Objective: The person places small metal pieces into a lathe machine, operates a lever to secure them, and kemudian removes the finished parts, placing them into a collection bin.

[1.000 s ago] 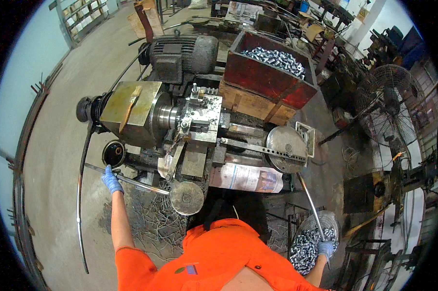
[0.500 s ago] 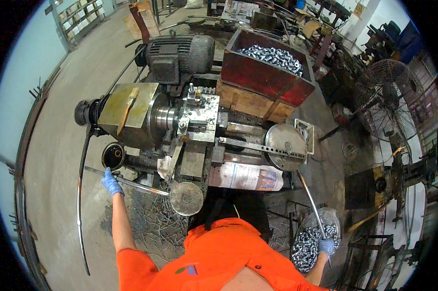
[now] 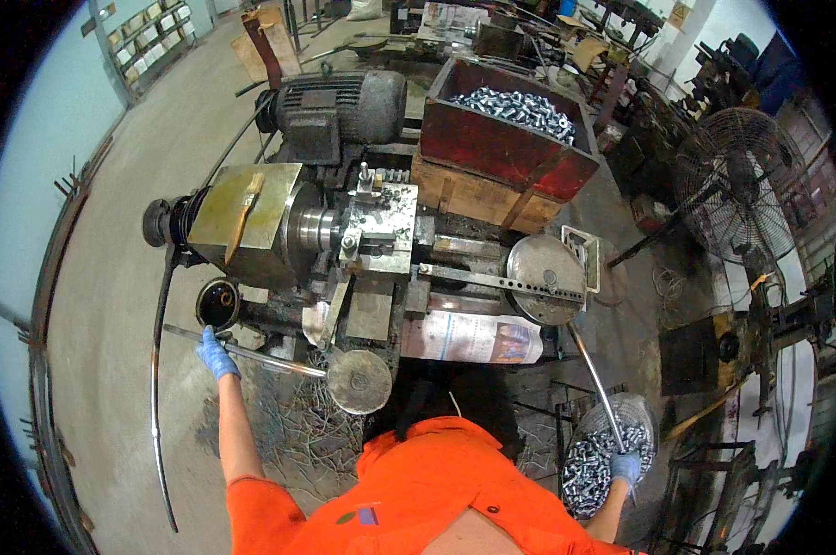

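Left hand (image 3: 218, 356), right hand (image 3: 626, 470), on separate rods (image 3: 277, 359)

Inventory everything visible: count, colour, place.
Motor: 1, grey, upper left
Housing: 1, yellowish, left
Brush: 1, brown, on housing
Box: 1, red, on crate
Crate: 1, brown, under box
Metal pieces: uncountable, silver, in box and basket
Basket: 1, grey, lower right
Discs: 2, grey, near levers
Printed sheet: 1, whitish, centre
Fan: 1, dark, right
Pot: 1, dark, left
Other machinery: uncountable, dark, background
Levers: 2, silver, lower left and right
Left hand: 1, blue-gloved, on left lever
Right hand: 1, blue-gloved, on right lever
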### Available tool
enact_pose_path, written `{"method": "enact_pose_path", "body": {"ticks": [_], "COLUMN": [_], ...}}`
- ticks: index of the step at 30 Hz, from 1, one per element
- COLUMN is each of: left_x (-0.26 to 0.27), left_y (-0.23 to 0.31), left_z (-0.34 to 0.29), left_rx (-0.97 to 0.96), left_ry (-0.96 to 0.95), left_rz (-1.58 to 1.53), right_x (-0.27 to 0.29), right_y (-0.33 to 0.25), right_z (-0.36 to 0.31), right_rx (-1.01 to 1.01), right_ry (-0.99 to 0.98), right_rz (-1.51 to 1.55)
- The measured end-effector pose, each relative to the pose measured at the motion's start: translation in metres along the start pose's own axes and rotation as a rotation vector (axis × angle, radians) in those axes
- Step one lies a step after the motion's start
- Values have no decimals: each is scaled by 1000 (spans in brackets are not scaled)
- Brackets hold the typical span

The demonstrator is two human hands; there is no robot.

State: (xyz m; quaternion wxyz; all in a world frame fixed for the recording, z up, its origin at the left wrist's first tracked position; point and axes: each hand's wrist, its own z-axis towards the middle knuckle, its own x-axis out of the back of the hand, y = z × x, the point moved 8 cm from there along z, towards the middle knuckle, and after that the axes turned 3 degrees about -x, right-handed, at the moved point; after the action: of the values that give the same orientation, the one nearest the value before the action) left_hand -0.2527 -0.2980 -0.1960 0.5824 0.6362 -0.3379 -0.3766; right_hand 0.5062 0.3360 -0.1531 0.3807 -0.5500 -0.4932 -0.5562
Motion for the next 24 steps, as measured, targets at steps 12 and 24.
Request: {"method": "enact_pose_path", "body": {"ticks": [12,24], "left_x": [-1,13], "left_y": [-4,-31], "left_z": [1,9], "left_rx": [52,85], "left_ry": [-7,-13], "left_rz": [30,-13], "right_x": [17,103], "right_y": [-144,-279], "right_z": [-9,106], "right_rx": [362,411], "right_ry": [166,256], "right_rz": [12,-188]}}
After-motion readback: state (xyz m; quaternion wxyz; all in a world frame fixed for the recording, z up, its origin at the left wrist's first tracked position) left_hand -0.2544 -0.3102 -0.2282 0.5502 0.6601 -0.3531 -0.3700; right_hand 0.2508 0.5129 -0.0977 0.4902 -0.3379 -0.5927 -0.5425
